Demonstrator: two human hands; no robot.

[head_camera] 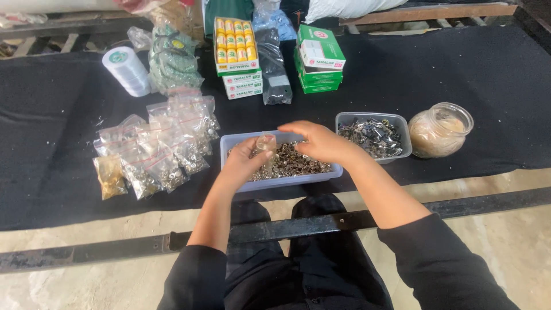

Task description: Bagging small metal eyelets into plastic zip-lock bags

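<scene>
My left hand (244,162) holds a small clear plastic bag (266,143) upright over a pale blue plastic tub (241,141) full of small metal fasteners (295,163). My right hand (318,140) hovers over the same tub with its fingers curled downward; whether it holds any pieces I cannot tell. Both forearms reach forward from black sleeves, and the tub sits at the near edge of a black cloth (436,74).
Filled small bags (158,149) lie in a pile left of the tub. A second tub of dark metal clips (374,135) and a glass jar (439,130) stand to the right. Behind are a white thread cone (127,70), boxes of yellow spools (235,46) and green-white boxes (318,57). A metal bar (115,248) crosses below.
</scene>
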